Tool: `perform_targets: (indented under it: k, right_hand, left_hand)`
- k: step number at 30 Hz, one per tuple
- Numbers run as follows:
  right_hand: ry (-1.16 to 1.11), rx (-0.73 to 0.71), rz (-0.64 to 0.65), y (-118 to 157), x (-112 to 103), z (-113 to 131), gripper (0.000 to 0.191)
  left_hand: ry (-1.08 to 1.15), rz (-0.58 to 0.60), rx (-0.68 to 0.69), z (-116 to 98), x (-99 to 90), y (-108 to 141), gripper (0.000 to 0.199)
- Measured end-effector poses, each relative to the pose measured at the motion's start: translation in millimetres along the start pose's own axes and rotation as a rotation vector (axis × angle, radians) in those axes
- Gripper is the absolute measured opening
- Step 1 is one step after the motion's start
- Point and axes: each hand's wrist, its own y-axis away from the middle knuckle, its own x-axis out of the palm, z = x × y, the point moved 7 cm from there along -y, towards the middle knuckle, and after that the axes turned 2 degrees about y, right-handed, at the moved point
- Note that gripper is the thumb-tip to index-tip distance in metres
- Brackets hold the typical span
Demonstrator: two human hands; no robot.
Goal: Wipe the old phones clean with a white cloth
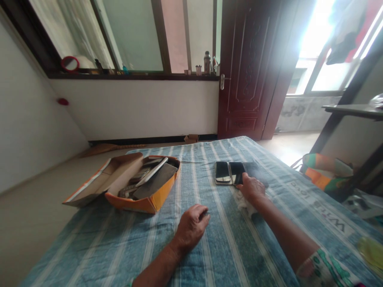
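Two dark phones lie side by side on the blue striped cloth, a left one (222, 172) and a middle one (236, 172). My right hand (251, 189) is at the lower right edge of the middle phone, its thumb over the edge. A blurred dark flat thing (253, 169) is just beyond these fingers; how they grip it is unclear. Some whitish cloth (245, 203) lies below that hand. My left hand (193, 226) is closed above the bed, nearer to me, its fingers curled in; whatever it may hold is hidden. An open orange box (158, 199) with several flat devices stands at the left.
The box's brown lid (98, 181) leans out to the left. Behind the bed (191, 175) are a low wall with a sill (134, 76) and a dark red door (245, 71). A shelf (353, 111) and a colourful bag (326, 171) are at the right.
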Motion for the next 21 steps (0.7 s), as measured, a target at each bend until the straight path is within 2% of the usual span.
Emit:
perform_targets:
  k: [6,10,15,19,21]
  right_hand:
    - [0.003,-0.031,-0.010,0,-1,1,0.026]
    - [-0.003,-0.068,-0.065,15,-1,8,0.025]
    - [-0.029,-0.312,-0.255,60,4,33,0.022]
    - [0.006,-0.556,-0.333,97,13,50,0.020]
    - [0.011,-0.609,-0.321,107,18,51,0.015]
  left_hand:
    - [-0.025,-0.004,0.008,1,1.4,1,0.017]
    - [-0.028,-0.018,0.008,2,2.1,4,0.015]
    - [-0.039,-0.019,-0.004,6,7.8,8,0.012]
    - [-0.068,-0.028,-0.012,9,11.4,10,0.009]
    - [-0.067,-0.033,-0.009,9,12.2,11,0.008]
